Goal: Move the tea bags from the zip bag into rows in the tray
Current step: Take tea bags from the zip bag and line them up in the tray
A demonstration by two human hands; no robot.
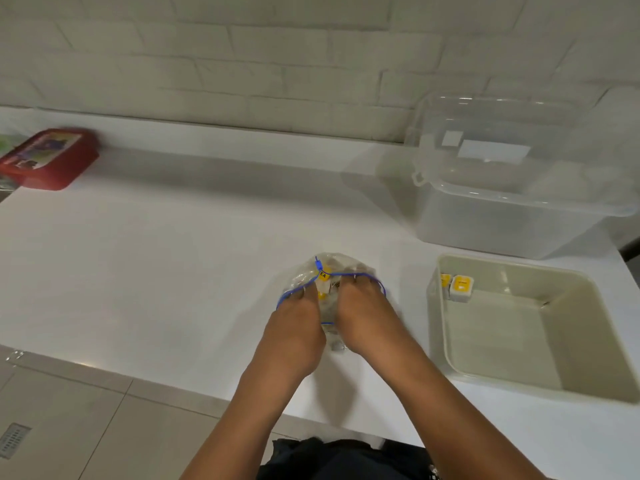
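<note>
1. Clear plastic, crinkled and glinting: the zip bag [329, 271] sits on the white table [173, 254], right in front of the person, with its blue zip line [360, 274] stretched into a loop around both sets of fingers.
2. Both hands are working the mouth. The left hand [298, 323] and the right hand [367, 320] lie side by side, fingers reaching into the opening and bent at the tips, holding the blue rim apart. So each grip is on the bag's mouth, not yet on a tea bag, as far as I can see.
3. Yellow-tagged tea bags [322, 276] show through the plastic between the two hands; how many remain is hard to tell.
4. Over to the right, well apart from the bag, stands the pale tray [446, 344]. Two tea bags [460, 288] already stand at its far left corner, side by side, so the first row looks barely begun.
5. To do this step well, I'd say keep one hand pinning the mouth wide and let the other pinch a single bag by its body, not its tag, so strings don't drag neighbours out.
6. Carry it across and stand it upright, touching the pair already placed, tags facing the same way.
</note>
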